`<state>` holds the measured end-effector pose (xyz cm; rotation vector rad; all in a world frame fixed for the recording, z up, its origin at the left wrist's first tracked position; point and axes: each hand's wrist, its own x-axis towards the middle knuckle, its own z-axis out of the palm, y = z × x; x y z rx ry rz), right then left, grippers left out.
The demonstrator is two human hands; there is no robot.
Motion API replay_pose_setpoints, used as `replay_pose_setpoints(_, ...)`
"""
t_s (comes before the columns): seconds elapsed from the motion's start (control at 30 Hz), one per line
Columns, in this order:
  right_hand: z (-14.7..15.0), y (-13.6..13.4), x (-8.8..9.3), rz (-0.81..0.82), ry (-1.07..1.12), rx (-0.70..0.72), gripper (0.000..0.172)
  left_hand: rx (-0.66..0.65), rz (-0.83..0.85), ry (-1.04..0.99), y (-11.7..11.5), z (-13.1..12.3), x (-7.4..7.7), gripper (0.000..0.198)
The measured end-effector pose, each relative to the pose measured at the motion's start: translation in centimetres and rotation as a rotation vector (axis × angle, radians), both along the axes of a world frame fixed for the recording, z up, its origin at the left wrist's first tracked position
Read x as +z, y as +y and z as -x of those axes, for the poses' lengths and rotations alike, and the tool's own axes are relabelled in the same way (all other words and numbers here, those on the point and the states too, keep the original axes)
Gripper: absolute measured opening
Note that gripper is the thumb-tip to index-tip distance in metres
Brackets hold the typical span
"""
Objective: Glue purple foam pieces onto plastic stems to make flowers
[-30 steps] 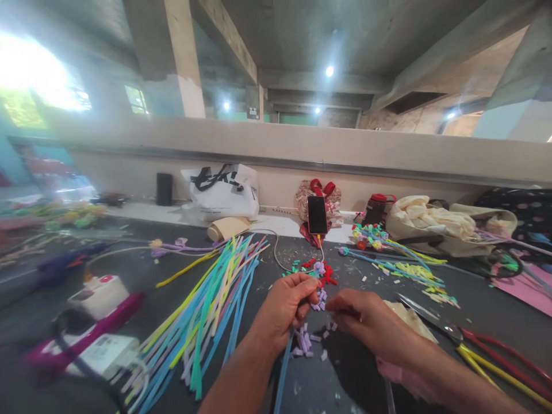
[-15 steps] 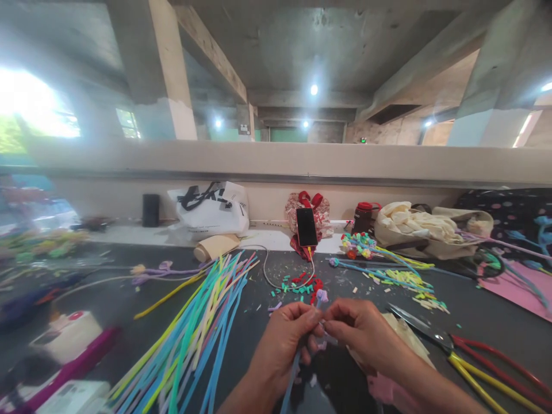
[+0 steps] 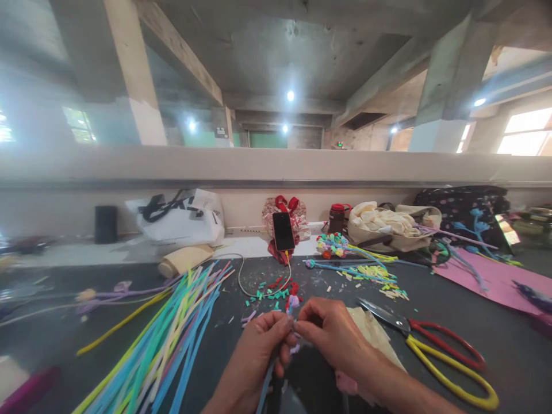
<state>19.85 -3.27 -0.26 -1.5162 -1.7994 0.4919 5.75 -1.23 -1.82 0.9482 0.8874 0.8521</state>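
My left hand (image 3: pixel 259 351) and my right hand (image 3: pixel 332 333) meet low in the middle of the view, fingertips pinched together. Between them stands a blue pipe cleaner (image 3: pixel 266 384) that runs down past my left palm. Its top carries a small lilac and red flower-like tip (image 3: pixel 294 301) just above my fingers. Both hands are closed on this stem. Small lilac cut pieces (image 3: pixel 249 316) lie on the dark table (image 3: pixel 474 310) just left of my hands.
A fan of blue, green and yellow pipe cleaners (image 3: pixel 172 333) lies left. Red-and-yellow-handled scissors (image 3: pixel 435 345) lie right. Behind are a phone (image 3: pixel 283 231) on a cable, a white bag (image 3: pixel 176 218), a cream cloth bag (image 3: pixel 388 221), finished stems (image 3: pixel 357 259), a pink sheet (image 3: pixel 491 276).
The view has swung to the right, so the table things shifted left. My hands, apart one second ago, have closed together on the blue stem's tip.
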Motion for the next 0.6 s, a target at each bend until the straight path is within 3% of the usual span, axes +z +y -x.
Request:
replay_pose_setpoints(0.37,-0.7,0.1,-0.7,0.014,0.29,0.275,0.01,-0.145,0.004,-0.157,0.0,-0.1,-0.7,0.032)
replay_pose_setpoints(0.47,-0.7,0.2,-0.3,0.004,0.282,0.289,0.01,-0.166,0.005,-0.157,0.0,-0.2,-0.8,0.032)
replay_pose_setpoints(0.6,-1.7,0.1,1.2,-0.035,0.115,0.276,0.015,-0.086,-0.023,-0.102,-0.2,-0.3,-0.5,0.031)
